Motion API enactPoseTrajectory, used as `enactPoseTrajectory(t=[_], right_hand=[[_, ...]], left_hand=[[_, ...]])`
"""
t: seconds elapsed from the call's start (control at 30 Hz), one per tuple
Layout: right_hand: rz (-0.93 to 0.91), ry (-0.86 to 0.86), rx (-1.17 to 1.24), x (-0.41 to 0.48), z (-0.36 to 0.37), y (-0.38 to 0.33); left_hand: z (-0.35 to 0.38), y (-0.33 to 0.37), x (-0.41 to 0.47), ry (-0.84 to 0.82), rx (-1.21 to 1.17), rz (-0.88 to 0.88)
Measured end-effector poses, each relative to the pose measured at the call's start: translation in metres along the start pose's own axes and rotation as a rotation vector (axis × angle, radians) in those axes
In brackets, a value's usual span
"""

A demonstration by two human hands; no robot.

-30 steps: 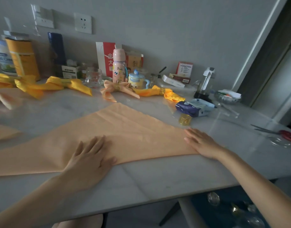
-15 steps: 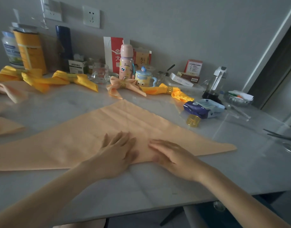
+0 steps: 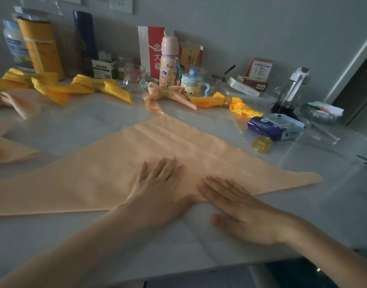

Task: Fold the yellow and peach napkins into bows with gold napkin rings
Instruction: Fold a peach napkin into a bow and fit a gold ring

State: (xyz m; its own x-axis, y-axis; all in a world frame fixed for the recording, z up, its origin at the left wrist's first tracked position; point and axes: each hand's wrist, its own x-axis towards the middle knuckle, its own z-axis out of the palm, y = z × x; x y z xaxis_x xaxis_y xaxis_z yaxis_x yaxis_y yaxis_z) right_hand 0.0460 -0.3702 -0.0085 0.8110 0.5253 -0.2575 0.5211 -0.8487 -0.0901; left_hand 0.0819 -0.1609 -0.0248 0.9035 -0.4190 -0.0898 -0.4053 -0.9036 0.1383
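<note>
A peach napkin (image 3: pixel 108 169) lies flat on the table as a wide triangle, apex pointing away from me. My left hand (image 3: pixel 157 190) presses flat on its middle near the front edge. My right hand (image 3: pixel 238 208) lies flat beside it, fingertips on the napkin's front edge, palm on the bare table. A loose gold napkin ring (image 3: pixel 261 144) stands right of the napkin. Behind lie finished bows: a peach bow (image 3: pixel 168 94) with a gold ring, a yellow bow (image 3: pixel 228 101) to its right, and more yellow bows (image 3: pixel 81 88) at the back left.
Bottles, a glass mug (image 3: pixel 134 79), boxes and a cartoon cup (image 3: pixel 192 85) crowd the back against the wall. A purple wipes pack (image 3: pixel 274 127) lies at right. More peach cloth (image 3: pixel 10 150) sits at the left edge. The table's front edge (image 3: pixel 178 269) is close to me.
Both hands slid toward the napkin's middle along its front edge; the right hand left the right corner and the two now lie side by side.
</note>
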Motion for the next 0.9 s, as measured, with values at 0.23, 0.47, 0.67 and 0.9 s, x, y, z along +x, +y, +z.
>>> enactPoseTrajectory(t=[0.23,0.47,0.67,0.9], right_hand=[[0.414,0.18,0.289,-0.014,-0.026,0.066],[0.334,0.519,0.352,0.126,-0.072,0.045],[0.582,0.368,0.387,0.2,-0.08,0.066],[0.536,0.351,0.677,0.203,-0.083,0.089]], left_hand=[[-0.024,-0.012,0.007,-0.081,-0.341,0.038],[-0.065,-0.096,0.092,0.227,-0.342,-0.336],[-0.061,-0.097,0.138,0.067,-0.237,-0.553],[-0.071,-0.119,0.159,-0.049,-0.464,-0.526]])
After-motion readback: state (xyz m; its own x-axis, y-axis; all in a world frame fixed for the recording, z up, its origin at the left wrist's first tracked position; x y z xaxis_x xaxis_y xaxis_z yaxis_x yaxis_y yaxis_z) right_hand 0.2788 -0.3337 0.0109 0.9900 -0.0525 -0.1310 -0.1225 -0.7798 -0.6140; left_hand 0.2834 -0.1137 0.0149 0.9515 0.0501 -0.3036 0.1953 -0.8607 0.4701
